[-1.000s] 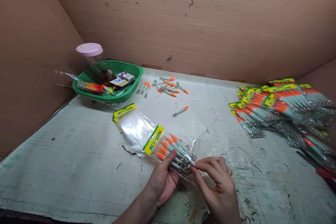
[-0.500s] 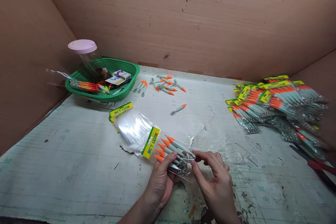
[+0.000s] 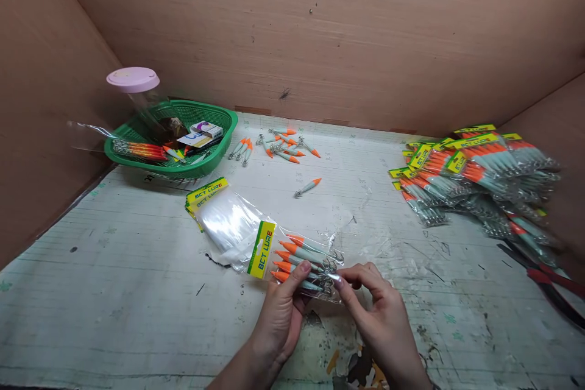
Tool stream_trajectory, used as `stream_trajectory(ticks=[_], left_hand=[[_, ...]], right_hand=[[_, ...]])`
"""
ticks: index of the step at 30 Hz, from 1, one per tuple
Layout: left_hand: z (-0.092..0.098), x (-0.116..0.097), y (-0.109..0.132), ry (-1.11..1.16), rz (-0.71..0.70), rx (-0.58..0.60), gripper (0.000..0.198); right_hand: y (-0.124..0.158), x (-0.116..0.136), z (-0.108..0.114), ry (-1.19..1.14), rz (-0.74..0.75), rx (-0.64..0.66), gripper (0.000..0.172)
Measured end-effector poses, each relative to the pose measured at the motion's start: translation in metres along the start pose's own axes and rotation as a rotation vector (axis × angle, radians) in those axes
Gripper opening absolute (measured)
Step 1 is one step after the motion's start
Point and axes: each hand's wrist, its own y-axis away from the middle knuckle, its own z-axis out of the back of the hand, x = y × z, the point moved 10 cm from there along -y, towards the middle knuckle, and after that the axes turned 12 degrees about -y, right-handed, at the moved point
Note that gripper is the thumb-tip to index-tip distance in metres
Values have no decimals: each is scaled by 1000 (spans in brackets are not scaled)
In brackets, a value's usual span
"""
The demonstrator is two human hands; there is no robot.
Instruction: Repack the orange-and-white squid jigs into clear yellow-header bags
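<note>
Bag rotated slightly since last frame, lures now lying more level. Left hand pinches lure bag at 6 o'clock; right hand fingertips closed on its open end. Filled packs piled at 3 o'clock; loose lures at 12 o'clock unbagged.

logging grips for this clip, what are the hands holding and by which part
Both hold one clear lure packet at the end away from its yellow header: the left hand clamps it, thumb on top; the right hand pinches the edge.

Even, soft light; faint shadows; edges bend (wide lens), right side blurred.
</note>
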Motion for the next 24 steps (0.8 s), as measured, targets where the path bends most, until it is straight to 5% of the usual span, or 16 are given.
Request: stream_trajectory(ticks=[15,24], left_hand=[[-3,3,4,-112,68,26,50],[-2,1,3,-114,53,3,42]], right_hand=[[1,-17,4,-294,-209,-117,30],[3,2,18,-25,-10,-197,20]])
